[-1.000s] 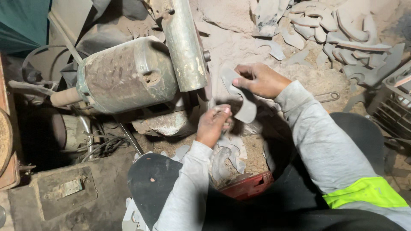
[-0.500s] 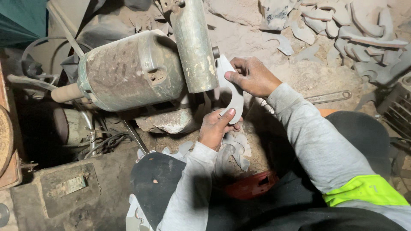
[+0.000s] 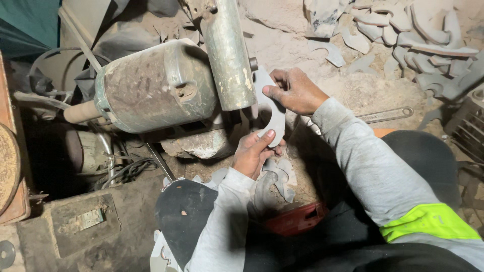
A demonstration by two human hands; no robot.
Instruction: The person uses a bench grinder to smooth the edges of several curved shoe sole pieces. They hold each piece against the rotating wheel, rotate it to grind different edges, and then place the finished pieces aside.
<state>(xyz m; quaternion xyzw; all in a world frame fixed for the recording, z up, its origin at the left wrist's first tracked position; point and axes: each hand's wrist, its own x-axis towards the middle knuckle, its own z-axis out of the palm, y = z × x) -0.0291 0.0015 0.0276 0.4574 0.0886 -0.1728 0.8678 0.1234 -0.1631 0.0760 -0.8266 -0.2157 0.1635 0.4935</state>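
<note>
Dusty motor housing (image 3: 156, 85) and grinding wheel guard (image 3: 229, 53) just left of the fingers; left hand (image 3: 254, 151) pinching lower end of curved metal blank (image 3: 272, 113), right hand (image 3: 295, 90) gripping its top, edge at the wheel—grinding step apparently under way, steady two-handed pressure likely needed next.

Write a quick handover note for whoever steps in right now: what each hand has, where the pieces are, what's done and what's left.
Left hand: grips the lower end of the curved metal blank.
Right hand: holds its upper end, beside the grinder wheel guard.
Blank: upright between both hands, edge at the wheel; actual contact can't be told.
Motor housing: left of the wheel.
More blanks: small stack under the left hand, big pile on the dusty ground upper right.
Done or left: can't tell which pile is finished.
</note>
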